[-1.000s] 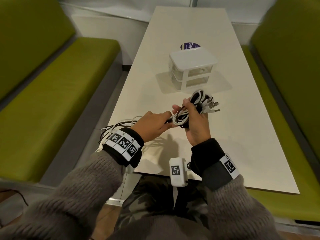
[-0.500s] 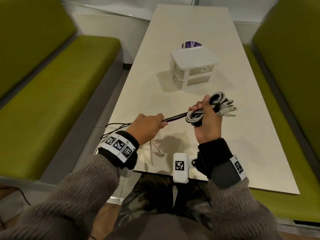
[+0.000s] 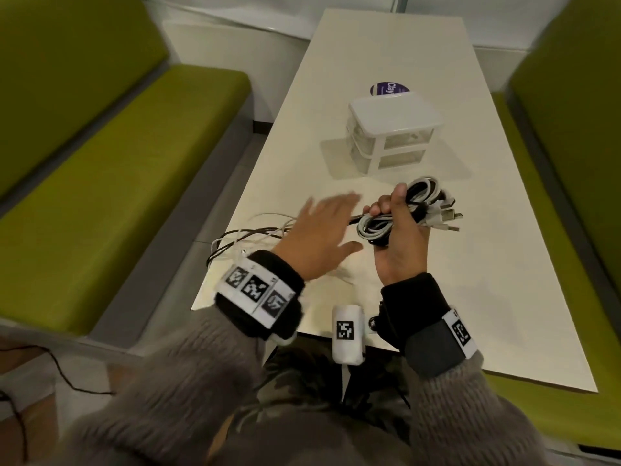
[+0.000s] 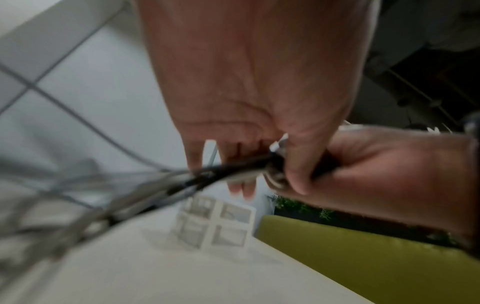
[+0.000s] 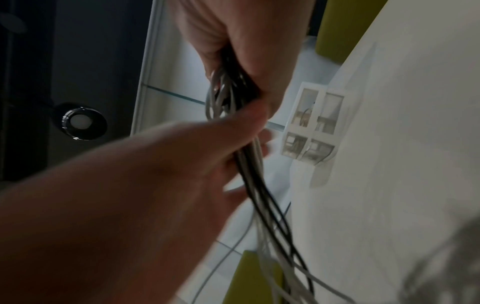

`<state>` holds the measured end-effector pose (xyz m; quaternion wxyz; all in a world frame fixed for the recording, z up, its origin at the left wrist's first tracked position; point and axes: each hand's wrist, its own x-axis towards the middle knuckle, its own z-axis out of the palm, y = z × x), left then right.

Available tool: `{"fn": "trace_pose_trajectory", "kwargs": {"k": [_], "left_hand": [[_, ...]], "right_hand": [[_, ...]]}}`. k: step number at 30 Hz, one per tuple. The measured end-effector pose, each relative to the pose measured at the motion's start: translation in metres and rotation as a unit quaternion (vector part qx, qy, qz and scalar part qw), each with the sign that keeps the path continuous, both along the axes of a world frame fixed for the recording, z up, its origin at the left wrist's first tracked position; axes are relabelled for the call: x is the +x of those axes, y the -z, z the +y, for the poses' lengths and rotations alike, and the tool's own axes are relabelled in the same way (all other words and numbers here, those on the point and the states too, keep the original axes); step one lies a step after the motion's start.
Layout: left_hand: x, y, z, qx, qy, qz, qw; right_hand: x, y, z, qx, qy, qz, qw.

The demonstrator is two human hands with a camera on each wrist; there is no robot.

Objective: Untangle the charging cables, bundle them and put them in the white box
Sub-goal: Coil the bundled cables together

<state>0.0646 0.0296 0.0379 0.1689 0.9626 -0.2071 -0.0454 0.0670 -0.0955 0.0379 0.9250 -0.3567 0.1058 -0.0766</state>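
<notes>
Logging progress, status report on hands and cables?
Left hand open, fingers spread. Right hand grips coiled cable bundle. Loose cable tails trail off table edge. White box shut, nothing blocking.

A long white bench (image 3: 386, 52) runs away from the viewer between two green seats, one at the left (image 3: 111, 183) and one at the right (image 3: 578, 136). A round purple sticker (image 3: 386, 89) with white lettering lies flat on the bench, partly hidden. On the grey floor (image 3: 215, 200) at lower left a thin black wire (image 3: 60, 375) trails. Camouflage trousers (image 3: 295, 375) show below the bench's near edge.
</notes>
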Motion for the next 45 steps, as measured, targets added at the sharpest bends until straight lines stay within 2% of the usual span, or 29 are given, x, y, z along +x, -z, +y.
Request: {"fn": "trace_pose_trajectory", "kwargs": {"k": [2,3,9,13,16,18,20,22,25,27,31,35,37,40,45], "left_hand": [[0.002,0.007,-0.018,-0.096,-0.012,-0.026,0.995],[0.003,0.012,-0.017,-0.111,-0.024,-0.038,0.993],[-0.003,0.039,0.030,0.006,-0.054,-0.019,0.998],[-0.002,0.042,0.038,-0.021,-0.066,0.032,0.997],[0.005,0.033,0.045,-0.046,-0.058,0.064,0.995],[0.010,0.023,0.050,-0.036,-0.048,0.073,0.995],[0.016,0.015,0.054,-0.006,-0.031,0.080,0.996],[0.022,0.010,0.055,0.005,-0.024,0.099,0.995],[0.029,0.003,0.054,-0.077,-0.036,0.133,0.987],[0.030,-0.003,0.050,-0.137,-0.037,0.144,0.979],[0.032,-0.013,0.040,-0.204,-0.031,0.180,0.962],[0.032,-0.017,0.027,-0.250,-0.043,0.188,0.949],[0.031,-0.017,0.024,-0.270,-0.033,0.183,0.945],[0.031,-0.016,0.025,-0.304,-0.006,0.171,0.937],[0.032,-0.009,0.021,-0.290,-0.004,0.110,0.951]], "right_hand": [[-0.001,-0.005,0.003,-0.007,-0.010,-0.005,1.000],[-0.001,-0.007,-0.001,-0.010,-0.006,-0.009,1.000],[0.008,-0.012,-0.043,0.001,0.038,-0.028,0.999],[0.005,-0.006,-0.047,-0.053,0.029,-0.024,0.998],[0.006,-0.005,-0.051,-0.157,0.027,-0.023,0.987],[0.006,-0.004,-0.056,-0.257,0.007,-0.045,0.965],[0.006,-0.001,-0.058,-0.402,-0.017,-0.065,0.913],[0.005,0.001,-0.057,-0.507,-0.041,-0.060,0.859],[0.003,-0.001,-0.049,-0.605,-0.081,-0.043,0.791],[0.002,-0.004,-0.043,-0.609,-0.119,-0.032,0.784],[0.001,-0.002,-0.034,-0.598,-0.172,-0.005,0.782],[0.003,0.004,-0.028,-0.638,-0.174,-0.004,0.750],[0.006,0.009,-0.029,-0.624,-0.187,0.007,0.759],[0.004,0.009,-0.031,-0.549,-0.216,0.017,0.808],[0.002,0.007,-0.035,-0.453,-0.195,0.017,0.870]]}}
